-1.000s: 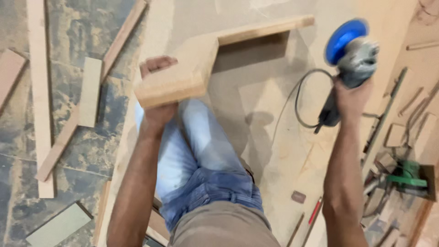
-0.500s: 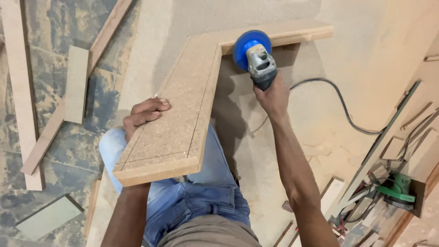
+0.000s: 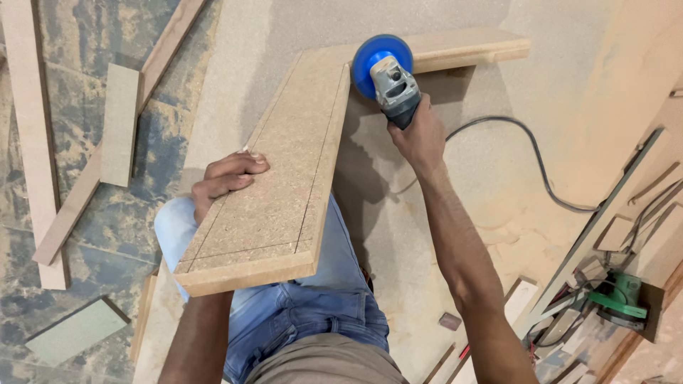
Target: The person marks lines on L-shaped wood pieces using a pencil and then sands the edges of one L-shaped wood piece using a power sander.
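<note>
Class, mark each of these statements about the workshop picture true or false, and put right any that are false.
1. The right hand holds an angle grinder with a blue disc guard. True.
2. The left hand rests on the L-shaped board. True.
3. The grinder lies on the floor, away from the board. False: it is held at the board's inner corner.
4. Pencil lines run along the board's top face. True.
5. The grinder is cordless. False: a dark cable trails from it across the dusty floor.
6. The person wears gloves. False: both hands are bare.
</note>
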